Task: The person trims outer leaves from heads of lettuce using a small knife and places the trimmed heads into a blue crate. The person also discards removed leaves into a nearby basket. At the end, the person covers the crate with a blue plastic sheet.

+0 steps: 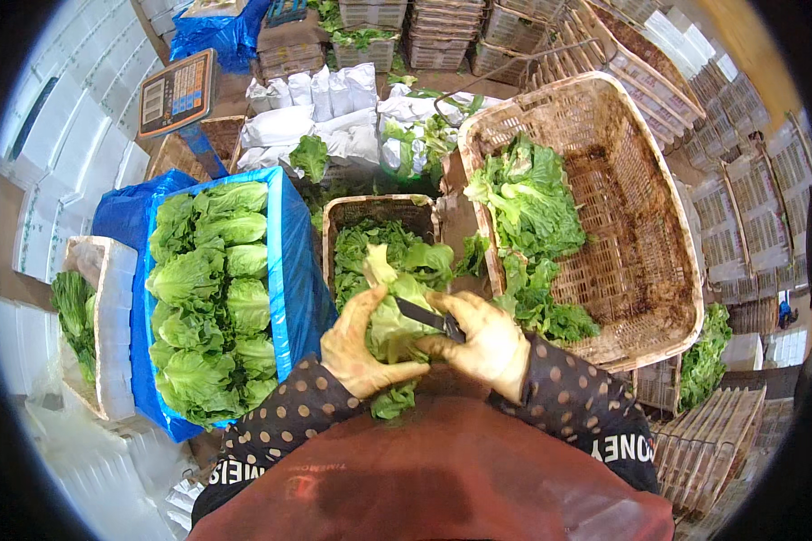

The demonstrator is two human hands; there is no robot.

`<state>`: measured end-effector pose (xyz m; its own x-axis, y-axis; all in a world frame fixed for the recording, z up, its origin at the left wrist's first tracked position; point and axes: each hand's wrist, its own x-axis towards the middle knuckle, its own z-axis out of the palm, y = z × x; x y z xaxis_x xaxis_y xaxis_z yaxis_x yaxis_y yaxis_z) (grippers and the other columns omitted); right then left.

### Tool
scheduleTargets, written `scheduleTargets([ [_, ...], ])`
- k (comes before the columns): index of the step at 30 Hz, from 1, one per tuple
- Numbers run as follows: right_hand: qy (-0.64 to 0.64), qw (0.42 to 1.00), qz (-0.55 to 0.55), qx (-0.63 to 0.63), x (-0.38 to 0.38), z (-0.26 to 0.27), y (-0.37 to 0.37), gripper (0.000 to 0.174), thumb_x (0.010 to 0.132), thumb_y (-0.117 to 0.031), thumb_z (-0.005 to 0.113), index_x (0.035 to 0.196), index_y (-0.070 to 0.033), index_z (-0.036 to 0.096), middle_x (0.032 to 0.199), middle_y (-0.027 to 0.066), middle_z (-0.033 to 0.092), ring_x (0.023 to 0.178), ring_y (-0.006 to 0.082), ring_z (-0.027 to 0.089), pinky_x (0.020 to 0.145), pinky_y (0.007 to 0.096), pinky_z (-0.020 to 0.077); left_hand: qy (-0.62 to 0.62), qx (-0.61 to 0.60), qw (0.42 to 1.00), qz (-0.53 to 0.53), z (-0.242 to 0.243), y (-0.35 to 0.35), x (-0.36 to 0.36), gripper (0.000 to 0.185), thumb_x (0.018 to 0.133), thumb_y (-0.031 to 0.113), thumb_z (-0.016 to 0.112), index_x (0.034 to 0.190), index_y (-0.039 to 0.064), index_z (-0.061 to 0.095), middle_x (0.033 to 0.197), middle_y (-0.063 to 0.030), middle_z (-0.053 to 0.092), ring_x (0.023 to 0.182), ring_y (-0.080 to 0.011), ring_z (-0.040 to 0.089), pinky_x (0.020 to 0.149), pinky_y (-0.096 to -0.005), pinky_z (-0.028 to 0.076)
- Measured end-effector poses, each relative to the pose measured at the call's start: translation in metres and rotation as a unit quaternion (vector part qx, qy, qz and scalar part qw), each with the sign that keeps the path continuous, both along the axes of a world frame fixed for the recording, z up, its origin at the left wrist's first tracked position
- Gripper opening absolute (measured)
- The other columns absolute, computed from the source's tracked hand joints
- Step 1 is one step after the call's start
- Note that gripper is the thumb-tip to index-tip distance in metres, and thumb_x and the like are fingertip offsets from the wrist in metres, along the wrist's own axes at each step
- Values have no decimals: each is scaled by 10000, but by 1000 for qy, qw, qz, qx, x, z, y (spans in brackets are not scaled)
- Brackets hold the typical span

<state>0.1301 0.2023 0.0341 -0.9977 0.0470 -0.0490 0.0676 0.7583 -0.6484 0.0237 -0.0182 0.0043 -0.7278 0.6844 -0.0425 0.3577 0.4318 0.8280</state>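
Note:
Between my hands is a head of leafy lettuce (400, 318), its pale stem end pointing away from me. My left hand (360, 345) is wrapped around its left side. In my right hand (487, 341) is a knife (419, 314), its dark blade lying across the lettuce while the fingertips touch the leaves. Part of the handle is hidden by the fingers. Directly beyond my hands, a plastic crate (381, 204) holds loose green leaves (358, 253). A lettuce leaf (393, 400) hangs below my hands, close to the red apron (406, 466).
To the left, a blue-lined box (278, 230) holds rows of lettuce heads (188, 274). A large brown-stained crate (615, 284) with several lettuces (531, 203) tilts at right. A scale display (177, 92) stands beyond the blue-lined box. White wrapped bundles (338, 125) lie ahead; stacked crates (446, 30) rise behind.

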Motion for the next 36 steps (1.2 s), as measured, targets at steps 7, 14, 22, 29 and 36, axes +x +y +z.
scheduleTargets([
  [7,-54,985,143,-81,-40,17,71,195,881,-226,722,1009,-81,700,862,136,691,810,347,684,764,455,581,26,10,993,-118,-4,-18,-13,1028,529,379,979,1387,16,545,1340,-178,613,1230,-326,633,1082,-383,493],
  [14,-167,944,119,259,-9,10,16,394,836,-397,775,1056,-113,612,911,126,640,782,289,697,653,397,584,-90,20,994,-59,-22,-30,12,1089,581,481,949,1481,75,488,1369,-190,582,1301,-345,572,1123,-423,451],
  [22,-98,957,210,175,22,-6,9,329,857,-306,758,1001,-64,587,879,144,654,784,353,693,700,455,581,-60,19,995,-74,-18,-27,18,1085,521,395,972,1435,27,518,1335,-195,592,1269,-340,591,1097,-421,462],
  [29,-243,949,140,144,4,-14,12,302,894,-297,727,1020,-37,639,1003,181,701,907,380,709,827,468,575,-143,19,987,-68,-28,-32,22,1055,545,482,958,1424,80,532,1371,-174,586,1294,-349,582,1103,-424,467],
  [36,-17,985,62,-158,5,-13,5,474,897,-250,766,1295,-24,640,1173,189,715,1117,335,690,976,390,551,-236,134,961,-58,-55,-38,21,1020,719,451,901,1529,52,425,1431,-164,553,1358,-294,527,1158,-399,398],
])
